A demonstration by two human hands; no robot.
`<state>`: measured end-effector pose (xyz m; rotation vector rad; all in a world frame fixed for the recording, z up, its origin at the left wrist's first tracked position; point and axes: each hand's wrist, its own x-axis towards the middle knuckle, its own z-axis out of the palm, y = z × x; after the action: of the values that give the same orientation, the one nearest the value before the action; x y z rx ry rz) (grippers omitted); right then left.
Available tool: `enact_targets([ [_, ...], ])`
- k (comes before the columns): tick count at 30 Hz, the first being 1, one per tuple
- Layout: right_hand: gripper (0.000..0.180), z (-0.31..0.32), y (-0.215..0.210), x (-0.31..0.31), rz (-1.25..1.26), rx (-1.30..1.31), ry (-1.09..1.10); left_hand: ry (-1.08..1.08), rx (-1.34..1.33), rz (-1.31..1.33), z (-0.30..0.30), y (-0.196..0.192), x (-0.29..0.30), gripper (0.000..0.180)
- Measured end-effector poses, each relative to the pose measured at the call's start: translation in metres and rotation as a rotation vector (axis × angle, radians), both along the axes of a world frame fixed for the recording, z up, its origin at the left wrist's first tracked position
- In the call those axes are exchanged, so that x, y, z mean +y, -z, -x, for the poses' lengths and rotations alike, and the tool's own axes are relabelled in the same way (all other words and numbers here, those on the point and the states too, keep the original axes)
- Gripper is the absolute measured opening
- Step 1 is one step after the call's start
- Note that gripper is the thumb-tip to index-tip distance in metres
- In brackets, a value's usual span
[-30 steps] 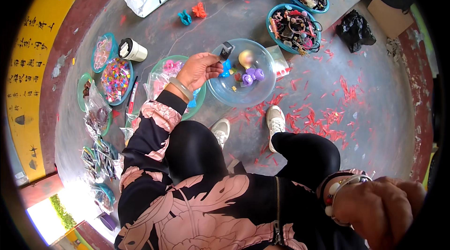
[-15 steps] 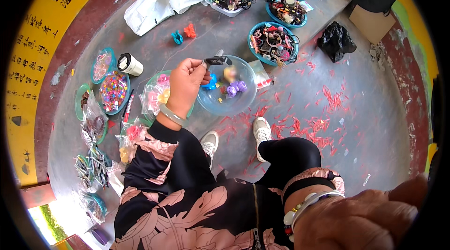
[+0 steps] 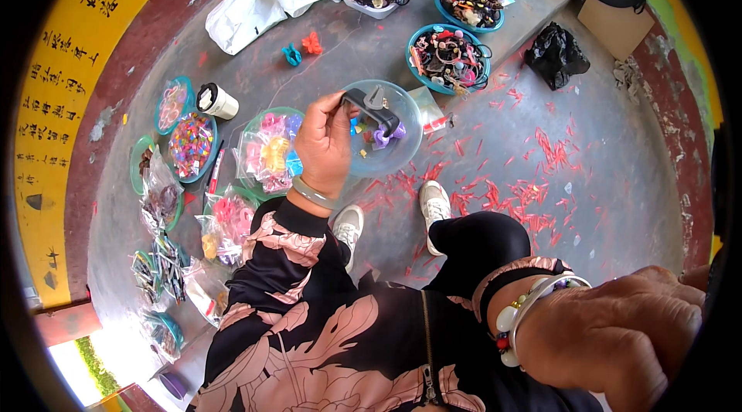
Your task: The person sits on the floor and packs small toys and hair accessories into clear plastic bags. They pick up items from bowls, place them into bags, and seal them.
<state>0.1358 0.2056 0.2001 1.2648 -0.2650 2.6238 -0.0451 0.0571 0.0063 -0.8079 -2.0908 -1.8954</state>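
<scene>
My left hand (image 3: 325, 141), with a bangle at the wrist, pinches one end of a black bracket-shaped plastic piece (image 3: 379, 112). A grey pointed part shows beside the piece; whether they are joined I cannot tell. Both are above a clear plastic bowl (image 3: 411, 145) on the floor. In the bowl lie a purple flower-like piece (image 3: 393, 136) and small blue and yellow bits, partly hidden by the hand and black piece. My right hand (image 3: 607, 335), wearing beaded and white bracelets, is at the lower right by my knee. Its fingertips are hidden, and no held thing shows.
Tubs of hair ties (image 3: 448, 60) stand at the far side. On the left are bowls of colourful beads (image 3: 191, 147), a white cup (image 3: 222, 105) and bagged trinkets (image 3: 232, 215). Red scraps (image 3: 502, 207) litter the floor near a black plastic bag (image 3: 556, 62).
The black piece has tilted and swung downward, showing its bracket shape over the bowl. My left hand has shifted slightly right. The right hand shows more of its back.
</scene>
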Motion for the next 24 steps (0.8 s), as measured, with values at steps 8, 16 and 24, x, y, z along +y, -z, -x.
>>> enact_targets([
  [8,0.021,0.042,0.016,0.007,-0.386,-0.044,0.364,-0.038,0.065,-0.072,0.014,0.004,0.005,0.014],
  [16,0.036,0.128,0.128,0.014,-1.148,-0.891,0.728,-0.104,0.099,-0.009,0.023,0.003,0.001,0.014],
  [24,0.022,0.139,0.132,-0.001,-1.151,-0.902,0.612,0.068,-0.016,-0.034,0.017,-0.007,0.001,0.012],
])
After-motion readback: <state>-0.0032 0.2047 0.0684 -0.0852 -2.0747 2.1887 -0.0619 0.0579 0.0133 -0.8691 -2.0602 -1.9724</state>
